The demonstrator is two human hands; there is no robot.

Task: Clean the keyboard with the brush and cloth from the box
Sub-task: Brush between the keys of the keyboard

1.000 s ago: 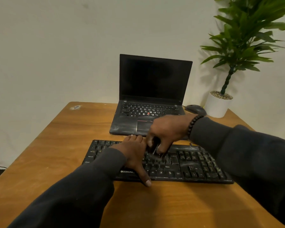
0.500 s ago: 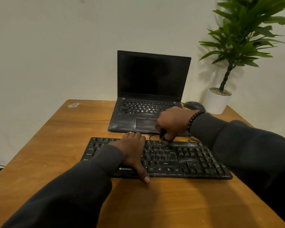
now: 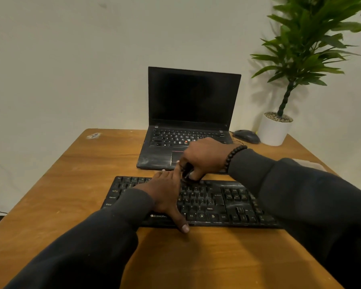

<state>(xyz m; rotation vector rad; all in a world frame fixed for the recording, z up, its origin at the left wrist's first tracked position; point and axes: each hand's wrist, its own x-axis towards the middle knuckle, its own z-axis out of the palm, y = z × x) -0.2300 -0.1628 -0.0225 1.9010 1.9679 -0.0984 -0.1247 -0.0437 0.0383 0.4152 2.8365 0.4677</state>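
Your left hand (image 3: 165, 197) lies flat on the black full-size keyboard (image 3: 206, 203), fingers straight and pressing down on its left-centre keys, with the thumb hooked over the front edge onto the wooden desk (image 3: 71, 184). Your right hand (image 3: 204, 159) is curled around a small dark brush (image 3: 187, 173), tip down at the keyboard's rear key row, just beside your left fingertips. The keyboard sits in front of the open black laptop (image 3: 188, 126), near its front edge. Risk one: a forward stroke may flick dust from the keyboard onto the laptop's palm rest, which already shows pale smears. Risk two: the brush may snag a keycap edge and lever it loose if pressed hard. Risk three: your left hand covers keys on the keyboard's left-centre area; those stay uncleaned until you shift it. The cloth and the box are not clearly visible.
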